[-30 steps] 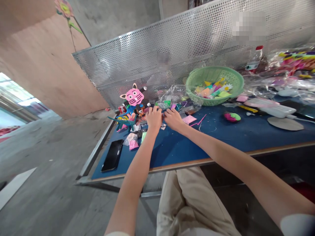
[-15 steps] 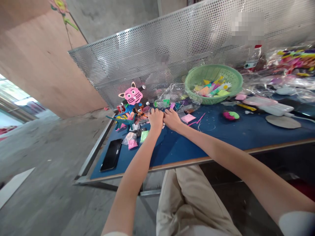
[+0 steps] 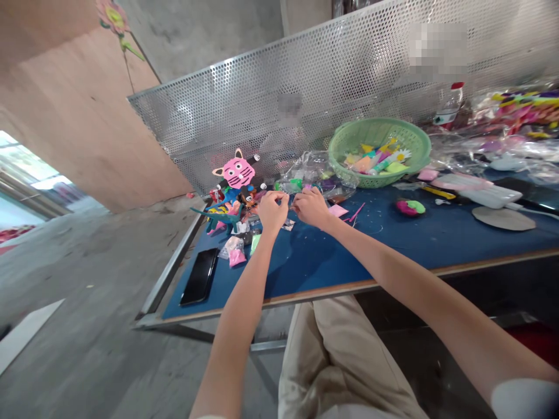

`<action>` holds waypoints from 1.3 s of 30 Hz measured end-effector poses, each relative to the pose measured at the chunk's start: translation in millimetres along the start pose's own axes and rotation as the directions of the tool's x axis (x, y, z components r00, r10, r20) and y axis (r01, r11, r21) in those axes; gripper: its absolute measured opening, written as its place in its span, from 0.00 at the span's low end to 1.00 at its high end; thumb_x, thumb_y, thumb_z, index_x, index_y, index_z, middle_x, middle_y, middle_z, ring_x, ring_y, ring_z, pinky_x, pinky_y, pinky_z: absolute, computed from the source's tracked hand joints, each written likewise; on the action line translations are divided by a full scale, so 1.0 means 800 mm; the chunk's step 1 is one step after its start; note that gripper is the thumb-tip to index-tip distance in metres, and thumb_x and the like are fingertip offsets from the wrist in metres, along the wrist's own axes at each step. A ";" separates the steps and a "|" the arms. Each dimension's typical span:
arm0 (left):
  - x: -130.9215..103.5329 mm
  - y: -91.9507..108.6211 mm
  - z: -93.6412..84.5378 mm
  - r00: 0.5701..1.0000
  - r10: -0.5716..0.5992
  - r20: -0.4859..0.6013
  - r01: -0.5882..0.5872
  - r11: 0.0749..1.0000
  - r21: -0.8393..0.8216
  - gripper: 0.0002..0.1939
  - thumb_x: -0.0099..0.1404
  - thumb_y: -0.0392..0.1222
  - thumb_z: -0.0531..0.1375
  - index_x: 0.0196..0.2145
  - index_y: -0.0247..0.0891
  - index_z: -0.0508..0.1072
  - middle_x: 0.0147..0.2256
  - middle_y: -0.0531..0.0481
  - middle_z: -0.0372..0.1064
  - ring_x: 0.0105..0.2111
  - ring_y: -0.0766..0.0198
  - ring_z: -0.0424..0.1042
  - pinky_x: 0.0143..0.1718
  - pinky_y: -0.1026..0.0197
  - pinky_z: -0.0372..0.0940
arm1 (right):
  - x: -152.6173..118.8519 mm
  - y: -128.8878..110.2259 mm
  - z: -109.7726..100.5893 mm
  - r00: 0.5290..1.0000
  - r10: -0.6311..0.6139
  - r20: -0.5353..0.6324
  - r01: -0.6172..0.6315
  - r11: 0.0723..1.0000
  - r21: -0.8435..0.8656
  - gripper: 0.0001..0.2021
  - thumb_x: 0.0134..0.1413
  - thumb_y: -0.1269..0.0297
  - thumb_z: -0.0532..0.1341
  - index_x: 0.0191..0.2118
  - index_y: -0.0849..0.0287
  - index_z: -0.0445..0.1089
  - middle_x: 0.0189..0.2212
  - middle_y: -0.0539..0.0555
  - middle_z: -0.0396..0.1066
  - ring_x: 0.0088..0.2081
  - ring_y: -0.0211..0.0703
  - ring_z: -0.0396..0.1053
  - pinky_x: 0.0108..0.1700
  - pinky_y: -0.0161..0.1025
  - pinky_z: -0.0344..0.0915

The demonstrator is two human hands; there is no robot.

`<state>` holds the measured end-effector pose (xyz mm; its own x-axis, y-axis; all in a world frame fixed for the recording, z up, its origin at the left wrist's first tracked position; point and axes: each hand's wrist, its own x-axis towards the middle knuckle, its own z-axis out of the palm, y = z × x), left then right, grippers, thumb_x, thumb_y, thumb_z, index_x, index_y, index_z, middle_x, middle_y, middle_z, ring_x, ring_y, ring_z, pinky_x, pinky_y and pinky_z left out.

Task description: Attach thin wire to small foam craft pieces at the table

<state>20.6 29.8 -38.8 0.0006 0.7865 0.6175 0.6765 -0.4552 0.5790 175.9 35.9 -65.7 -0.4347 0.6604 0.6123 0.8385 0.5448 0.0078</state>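
My left hand (image 3: pixel 273 210) is pinched over the middle of the blue table (image 3: pixel 314 270), thumb and forefinger together. Close beside it on the right, my right hand (image 3: pixel 311 208) has its fingers curled in a pinch as well. Whatever the fingertips hold is too small to make out. A small clear packet (image 3: pixel 288 224) lies just below, between the hands. Left of them stand a pink cat-faced figure (image 3: pixel 238 173) and a teal clay figure (image 3: pixel 222 221). A pink packet (image 3: pixel 337 210) and a magenta strip (image 3: pixel 357 212) lie right of my right hand.
Behind the hands a green basket (image 3: pixel 379 131) holds colourful pieces, against a perforated metal screen (image 3: pixel 244 87). A black phone (image 3: pixel 199 276) lies near the left edge. A magenta and green lump (image 3: pixel 410 207), a yellow cutter (image 3: pixel 439 191) and a bottle (image 3: pixel 448 110) are to the right.
My hands have drawn slightly apart and their fingers have turned into pinches. The small clear packet below them now shows more fully. The view has shifted a little.
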 end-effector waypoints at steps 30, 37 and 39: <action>0.002 -0.011 -0.005 0.940 -0.270 0.211 0.260 0.963 0.072 0.10 0.65 0.43 0.56 0.30 0.41 0.76 0.34 0.50 0.78 0.37 0.60 0.74 0.41 0.61 0.66 | -0.005 0.028 0.013 0.972 -0.143 0.184 0.128 0.988 0.089 0.10 0.65 0.64 0.59 0.47 0.58 0.75 0.54 0.58 0.72 0.54 0.55 0.63 0.50 0.47 0.53; 0.001 -0.008 -0.009 0.938 -0.260 0.228 0.249 0.965 0.076 0.08 0.66 0.43 0.56 0.34 0.43 0.75 0.34 0.51 0.79 0.37 0.60 0.75 0.40 0.61 0.66 | -0.001 0.030 0.012 0.956 -0.142 0.256 0.102 0.982 0.161 0.12 0.66 0.67 0.58 0.52 0.57 0.73 0.53 0.57 0.72 0.41 0.45 0.73 0.37 0.37 0.61; 0.000 -0.006 -0.010 0.939 -0.245 0.241 0.237 0.970 0.060 0.08 0.66 0.43 0.56 0.33 0.43 0.75 0.34 0.51 0.79 0.36 0.61 0.75 0.40 0.61 0.66 | 0.000 0.031 0.012 0.959 -0.154 0.240 0.117 0.980 0.161 0.11 0.66 0.66 0.59 0.51 0.60 0.73 0.52 0.59 0.71 0.41 0.45 0.74 0.39 0.38 0.63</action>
<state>11.6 28.6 -37.1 0.0125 0.9507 0.3097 0.7005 -0.2294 0.6758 193.7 54.5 -73.3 -0.6246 0.6728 0.3964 0.7179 0.6945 -0.0476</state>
